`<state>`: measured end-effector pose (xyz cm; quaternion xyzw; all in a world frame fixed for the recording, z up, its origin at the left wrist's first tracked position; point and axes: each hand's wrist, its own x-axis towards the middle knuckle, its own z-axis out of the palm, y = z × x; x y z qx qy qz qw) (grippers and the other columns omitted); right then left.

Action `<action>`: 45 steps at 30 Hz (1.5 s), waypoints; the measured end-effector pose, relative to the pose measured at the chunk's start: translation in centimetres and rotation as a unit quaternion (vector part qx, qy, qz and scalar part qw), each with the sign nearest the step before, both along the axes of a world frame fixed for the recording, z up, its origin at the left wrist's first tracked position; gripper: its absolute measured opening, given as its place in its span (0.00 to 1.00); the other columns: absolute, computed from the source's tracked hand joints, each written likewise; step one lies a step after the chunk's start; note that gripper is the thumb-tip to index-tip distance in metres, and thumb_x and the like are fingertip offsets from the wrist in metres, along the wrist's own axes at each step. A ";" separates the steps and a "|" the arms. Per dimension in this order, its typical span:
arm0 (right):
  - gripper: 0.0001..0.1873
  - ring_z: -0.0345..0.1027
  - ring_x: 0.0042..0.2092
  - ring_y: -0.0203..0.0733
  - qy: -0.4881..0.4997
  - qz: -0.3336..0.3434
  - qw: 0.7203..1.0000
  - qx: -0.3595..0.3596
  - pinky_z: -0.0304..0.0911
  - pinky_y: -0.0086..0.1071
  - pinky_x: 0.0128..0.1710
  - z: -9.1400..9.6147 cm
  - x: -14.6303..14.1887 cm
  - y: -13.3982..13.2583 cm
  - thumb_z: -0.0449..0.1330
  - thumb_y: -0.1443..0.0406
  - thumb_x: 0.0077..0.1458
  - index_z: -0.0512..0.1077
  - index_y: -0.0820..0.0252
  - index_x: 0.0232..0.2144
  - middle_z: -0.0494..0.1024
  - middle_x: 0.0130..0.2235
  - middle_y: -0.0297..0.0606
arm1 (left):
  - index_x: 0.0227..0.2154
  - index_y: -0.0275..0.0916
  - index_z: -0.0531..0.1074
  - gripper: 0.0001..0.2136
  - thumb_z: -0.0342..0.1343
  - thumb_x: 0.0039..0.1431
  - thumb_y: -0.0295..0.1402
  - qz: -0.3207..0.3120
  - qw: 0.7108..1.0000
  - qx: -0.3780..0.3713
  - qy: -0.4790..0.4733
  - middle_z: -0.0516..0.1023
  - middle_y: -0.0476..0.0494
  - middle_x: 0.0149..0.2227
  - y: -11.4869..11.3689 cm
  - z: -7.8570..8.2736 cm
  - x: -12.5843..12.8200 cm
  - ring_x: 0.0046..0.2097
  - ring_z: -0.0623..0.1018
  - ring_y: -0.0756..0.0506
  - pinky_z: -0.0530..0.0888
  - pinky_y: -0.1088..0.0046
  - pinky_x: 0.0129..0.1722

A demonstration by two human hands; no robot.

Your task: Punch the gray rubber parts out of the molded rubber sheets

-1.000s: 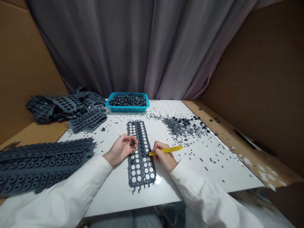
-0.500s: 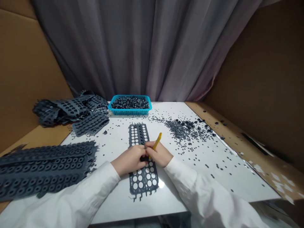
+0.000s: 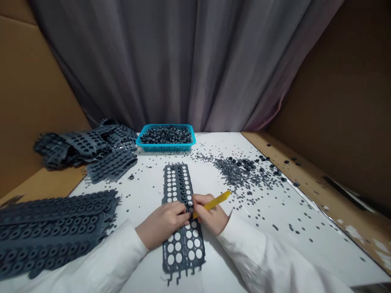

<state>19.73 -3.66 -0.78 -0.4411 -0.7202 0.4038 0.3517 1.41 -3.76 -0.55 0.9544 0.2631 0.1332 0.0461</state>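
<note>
A dark grey rubber sheet (image 3: 181,254) with rows of round holes, white showing through them, lies lengthwise in front of me. My left hand (image 3: 167,221) rests on its left side, fingers curled and fingertips pressed on the sheet near its middle. From the right, my right hand (image 3: 210,213) pinches a slim yellow stick-like tool (image 3: 220,198) tilted up to the right. Its lower end meets the sheet beside my left fingertips; the exact contact point is hidden by fingers. A dark ring-studded column runs up the sheet beyond my hands.
A blue basket (image 3: 165,148) full of small black pieces stands at the back. Perforated rubber sheets lie in a heap (image 3: 88,142) at far left and a stack (image 3: 58,232) at near left. Small grey discs (image 3: 233,171) are scattered at right. Cardboard walls (image 3: 342,89) flank the white table.
The yellow tool has swung from nearly upright to leaning far right. Both hands sit slightly lower in view, still at the sheet's middle. The camera view has shifted slightly.
</note>
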 end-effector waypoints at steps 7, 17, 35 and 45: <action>0.09 0.51 0.21 0.33 -0.015 -0.002 1.000 0.001 0.47 0.27 0.23 0.1 0.1 -0.3 0.47 0.72 0.45 0.55 0.59 0.16 0.56 0.14 0.28 | 0.34 0.33 0.71 0.12 0.41 0.63 0.24 -0.036 0.997 0.060 0.010 0.71 0.43 0.30 -0.2 0.2 0.0 0.32 0.70 0.45 0.71 0.69 0.30; 0.11 0.50 0.20 0.32 -0.004 0.008 1.000 -0.018 0.48 0.27 0.22 0.5 0.1 -0.2 0.46 0.72 0.45 0.52 0.58 0.16 0.56 0.14 0.27 | 0.33 0.37 0.69 0.10 0.43 0.64 0.29 0.038 0.986 -0.135 -0.087 0.72 0.45 0.33 0.1 0.5 0.1 0.36 0.72 0.47 0.71 0.72 0.36; 0.09 0.57 0.19 0.32 0.099 -0.088 0.988 -0.079 0.51 0.25 0.20 -0.9 0.2 0.4 0.49 0.71 0.44 0.60 0.60 0.15 0.64 0.14 0.29 | 0.34 0.34 0.68 0.13 0.56 0.52 0.39 0.235 0.599 -0.622 -0.447 0.70 0.48 0.28 1.4 1.1 -0.4 0.20 0.57 0.57 0.50 0.79 0.21; 0.12 0.53 0.20 0.32 -0.014 -0.024 0.999 -0.022 0.48 0.26 0.21 0.4 -0.3 0.6 0.47 0.73 0.47 0.53 0.58 0.15 0.60 0.14 0.28 | 0.35 0.35 0.68 0.12 0.52 0.54 0.40 0.219 0.583 -0.659 -0.421 0.67 0.49 0.26 1.5 0.7 -0.2 0.19 0.57 0.57 0.50 0.78 0.20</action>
